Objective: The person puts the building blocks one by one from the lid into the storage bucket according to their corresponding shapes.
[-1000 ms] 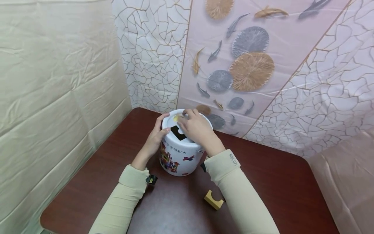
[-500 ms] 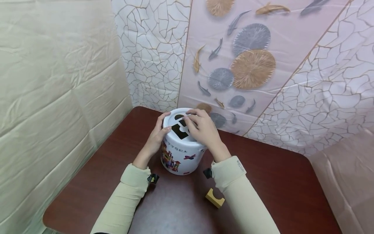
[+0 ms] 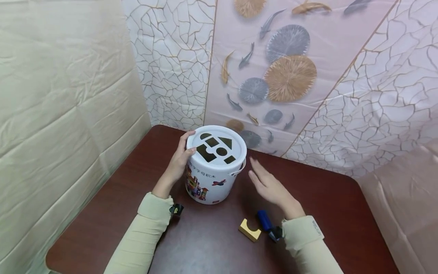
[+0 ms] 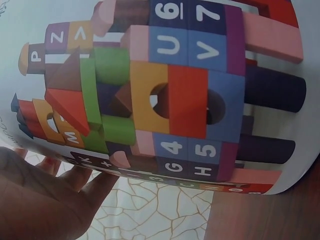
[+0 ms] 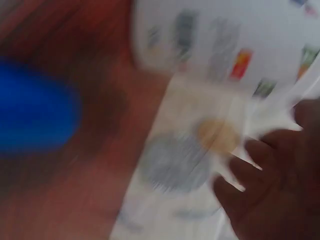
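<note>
A white toy-block bucket (image 3: 224, 190) stands upright on the table, its lid (image 3: 236, 142) pierced with several shaped holes. My left hand (image 3: 178, 161) grips the bucket's left side, thumb on the lid's front edge and fingers at the back; the left wrist view shows these fingers (image 4: 45, 170) beside the printed wall. Right of the bucket, my right hand (image 3: 272, 188) is in the air with fingers extended and nothing in it. Nearest below its wrist lie a blue block (image 3: 264, 220), partly covered by the wrist camera, and a yellow arch-shaped block (image 3: 249, 231).
The bucket's white handle (image 3: 238, 171) hangs down on the right side. Dark red wood forms the table (image 3: 113, 213), with patterned cloth (image 3: 174, 76) behind it and a plain cream cloth (image 3: 68, 95) at the left.
The small yellow piece seen under my right fingers at the lid has gone from sight. My right hand has left the lid, moving right and toward me, uncovering the holes and the blue block.
</note>
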`<state>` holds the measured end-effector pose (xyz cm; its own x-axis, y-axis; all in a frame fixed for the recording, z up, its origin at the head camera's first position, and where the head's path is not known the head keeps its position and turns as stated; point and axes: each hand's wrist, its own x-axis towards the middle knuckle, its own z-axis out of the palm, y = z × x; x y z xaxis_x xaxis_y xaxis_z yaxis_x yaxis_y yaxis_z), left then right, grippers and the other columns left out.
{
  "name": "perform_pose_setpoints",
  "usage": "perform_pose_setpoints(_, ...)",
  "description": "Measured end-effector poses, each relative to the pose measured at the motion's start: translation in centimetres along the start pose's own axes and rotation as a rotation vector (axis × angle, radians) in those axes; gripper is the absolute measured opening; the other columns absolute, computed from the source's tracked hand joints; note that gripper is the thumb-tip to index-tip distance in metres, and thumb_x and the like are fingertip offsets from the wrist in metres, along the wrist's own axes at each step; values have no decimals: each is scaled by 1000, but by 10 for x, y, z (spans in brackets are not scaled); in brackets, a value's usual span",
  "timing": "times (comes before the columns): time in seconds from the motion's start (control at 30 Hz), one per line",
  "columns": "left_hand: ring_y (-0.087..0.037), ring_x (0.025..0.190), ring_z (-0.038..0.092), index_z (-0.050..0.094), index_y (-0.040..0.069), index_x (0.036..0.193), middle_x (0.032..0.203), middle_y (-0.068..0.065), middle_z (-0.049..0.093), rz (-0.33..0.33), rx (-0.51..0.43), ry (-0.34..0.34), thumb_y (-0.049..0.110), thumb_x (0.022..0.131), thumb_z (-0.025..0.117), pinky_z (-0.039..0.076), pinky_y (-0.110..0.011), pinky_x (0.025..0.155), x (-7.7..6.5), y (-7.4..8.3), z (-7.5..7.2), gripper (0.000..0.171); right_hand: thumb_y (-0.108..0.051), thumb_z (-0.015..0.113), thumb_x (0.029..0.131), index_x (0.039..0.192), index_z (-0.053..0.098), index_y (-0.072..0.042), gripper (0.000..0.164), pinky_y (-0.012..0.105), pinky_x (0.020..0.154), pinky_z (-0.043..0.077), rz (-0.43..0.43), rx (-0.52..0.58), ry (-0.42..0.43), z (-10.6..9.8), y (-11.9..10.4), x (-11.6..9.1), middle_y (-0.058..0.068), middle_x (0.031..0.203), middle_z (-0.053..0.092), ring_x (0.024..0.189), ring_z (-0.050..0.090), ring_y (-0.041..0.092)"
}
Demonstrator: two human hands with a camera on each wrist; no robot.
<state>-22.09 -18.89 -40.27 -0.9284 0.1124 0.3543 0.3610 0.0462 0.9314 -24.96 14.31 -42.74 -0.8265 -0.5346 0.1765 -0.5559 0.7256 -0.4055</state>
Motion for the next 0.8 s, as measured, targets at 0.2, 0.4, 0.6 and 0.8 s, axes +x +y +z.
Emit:
perform_pose_setpoints(0.2, -30, 133, 35, 20, 15, 151, 154, -14, 26, 13, 15, 8, 27, 91, 44, 27, -54, 109, 1, 0, -1, 66, -29, 63, 93, 114, 70, -7, 31, 37, 81, 55, 4, -45, -143, 0, 34, -30, 7, 107, 72, 97, 67, 20)
perform_pose_setpoints(0.4, -30, 133, 36, 20, 14, 151, 153, -14, 26, 20, 15, 9, 27, 91, 44, 28, -54, 109, 2, 0, -1, 66, -42, 72, 84, 93, 70, -17, 26, 27, 73, 50, -40, -56, -195, 3, 18, -56, -5, 90, 67, 84, 61, 12)
perform_pose_setpoints(0.6, -30, 133, 34, 19, 14, 151, 154, -15, 24, 20, 7, -4, 25, 91, 43, 27, -54, 109, 2, -1, -1, 65, -51, 76, 76, 80, 69, -20, 32, 21, 67, 43, -155, -104, -188, 25, -19, -80, -9, 78, 59, 76, 49, 8)
perform_pose_setpoints(0.8, -31, 133, 35, 20, 12, 151, 154, -15, 24, 30, 1, -7, 24, 92, 43, 28, -54, 109, 2, -1, 0, 64, -34, 81, 74, 73, 62, -19, 24, 18, 62, 34, -194, -229, -196, 42, -32, -88, -10, 69, 50, 70, 37, 4)
